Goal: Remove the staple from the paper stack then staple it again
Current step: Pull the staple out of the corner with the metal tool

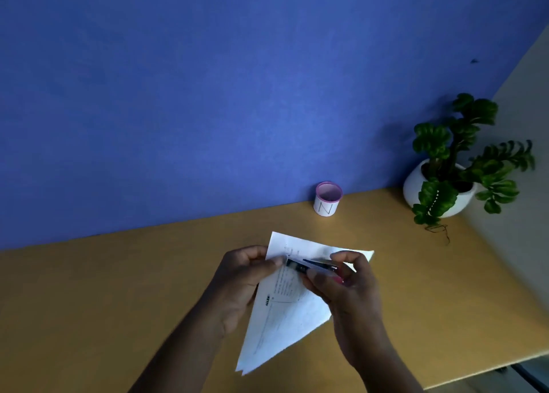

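Observation:
A white printed paper stack (285,318) is held up above the wooden desk (118,288), tilted with one corner pointing toward me. My left hand (237,282) grips the stack's left edge near its top, thumb on the front sheet. My right hand (347,285) holds a small stapler (312,265) with a metal top and pink body. The stapler's front end rests on the stack's upper left area, close to my left thumb. The staple itself is too small to make out.
A small white cup (326,199) with a pink rim and the letter N stands at the back of the desk by the blue wall. A potted green plant (445,181) in a white pot sits at the back right. The desk's edge runs along the lower right.

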Action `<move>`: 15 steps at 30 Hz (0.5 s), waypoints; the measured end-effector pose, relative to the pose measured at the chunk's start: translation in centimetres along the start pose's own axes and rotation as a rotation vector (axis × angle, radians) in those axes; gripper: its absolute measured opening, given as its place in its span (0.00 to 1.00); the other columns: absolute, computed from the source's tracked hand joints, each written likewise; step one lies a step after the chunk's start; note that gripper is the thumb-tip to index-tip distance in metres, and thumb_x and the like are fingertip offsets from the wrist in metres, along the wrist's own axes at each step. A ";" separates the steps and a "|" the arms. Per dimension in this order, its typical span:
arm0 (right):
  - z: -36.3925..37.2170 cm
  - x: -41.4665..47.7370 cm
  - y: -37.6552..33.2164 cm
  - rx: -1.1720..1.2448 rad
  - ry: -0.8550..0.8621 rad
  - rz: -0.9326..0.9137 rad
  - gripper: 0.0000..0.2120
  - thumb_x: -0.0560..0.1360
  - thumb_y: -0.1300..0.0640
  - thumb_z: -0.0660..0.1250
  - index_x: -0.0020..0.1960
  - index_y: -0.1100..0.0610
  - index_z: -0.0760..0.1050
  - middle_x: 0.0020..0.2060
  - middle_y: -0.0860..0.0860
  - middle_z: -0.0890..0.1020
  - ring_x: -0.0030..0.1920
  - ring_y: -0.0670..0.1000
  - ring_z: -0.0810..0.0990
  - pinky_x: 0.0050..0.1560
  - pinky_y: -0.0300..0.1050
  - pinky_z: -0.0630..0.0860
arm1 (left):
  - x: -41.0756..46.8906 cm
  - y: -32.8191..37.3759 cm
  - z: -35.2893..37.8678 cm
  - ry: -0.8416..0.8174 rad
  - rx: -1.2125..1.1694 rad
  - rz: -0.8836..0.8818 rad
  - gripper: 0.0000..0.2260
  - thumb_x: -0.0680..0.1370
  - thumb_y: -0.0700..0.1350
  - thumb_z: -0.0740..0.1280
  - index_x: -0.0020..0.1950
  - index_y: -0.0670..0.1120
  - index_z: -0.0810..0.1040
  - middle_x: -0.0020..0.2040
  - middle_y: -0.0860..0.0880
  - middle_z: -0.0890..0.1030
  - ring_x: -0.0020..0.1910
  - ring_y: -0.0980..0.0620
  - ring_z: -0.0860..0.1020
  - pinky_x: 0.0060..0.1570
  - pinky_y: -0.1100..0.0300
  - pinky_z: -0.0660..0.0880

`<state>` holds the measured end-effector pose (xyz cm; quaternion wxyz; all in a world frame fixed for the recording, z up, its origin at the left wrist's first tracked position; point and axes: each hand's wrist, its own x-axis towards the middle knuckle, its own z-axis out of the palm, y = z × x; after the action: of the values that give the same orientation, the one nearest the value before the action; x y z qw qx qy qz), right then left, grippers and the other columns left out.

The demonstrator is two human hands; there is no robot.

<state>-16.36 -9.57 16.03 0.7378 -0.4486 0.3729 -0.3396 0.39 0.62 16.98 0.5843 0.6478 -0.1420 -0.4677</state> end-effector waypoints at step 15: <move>3.9 -6.4 2.1 -0.585 -0.042 -0.281 0.14 0.74 0.65 0.79 0.54 0.50 0.86 0.44 0.42 0.88 0.39 0.42 0.84 0.39 0.34 0.79 | -5.7 0.1 -4.6 -0.122 -0.046 0.124 0.08 0.79 0.44 0.76 0.56 0.44 0.91 0.52 0.38 0.92 0.46 0.44 0.87 0.49 0.51 0.80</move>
<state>-15.80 -1.85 16.89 0.5311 -0.6956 0.3736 -0.3073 1.01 7.65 18.98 0.6173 0.5944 -0.2064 -0.4723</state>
